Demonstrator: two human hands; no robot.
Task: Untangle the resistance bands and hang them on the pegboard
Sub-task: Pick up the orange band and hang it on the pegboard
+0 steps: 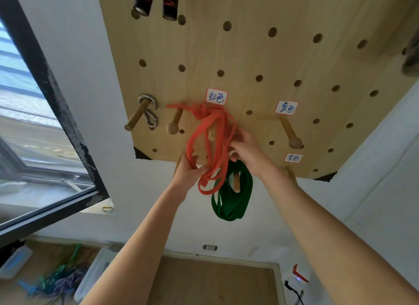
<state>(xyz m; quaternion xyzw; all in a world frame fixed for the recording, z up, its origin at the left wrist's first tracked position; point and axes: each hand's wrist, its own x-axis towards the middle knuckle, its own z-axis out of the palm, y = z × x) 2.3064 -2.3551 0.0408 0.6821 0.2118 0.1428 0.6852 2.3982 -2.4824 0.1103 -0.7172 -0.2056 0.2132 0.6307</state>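
A wooden pegboard point(260, 61) hangs on the wall in front of me. An orange-red resistance band point(205, 127) is bunched in loops with a knot near its top, draped around a peg under a handwritten label point(216, 96). My left hand point(189, 170) grips the lower loops of that band. My right hand point(248, 149) holds its strands on the right side. Below them a green resistance band point(233, 202) hangs in loops from a lower peg point(236, 184).
Bare pegs point(291, 132) stick out to the right under another label point(286, 107). A peg at left carries metal carabiners point(150, 114). Black-and-red handles point(156, 0) hang at the top. A window point(29, 123) is at left. More tangled bands point(61, 279) lie on the floor.
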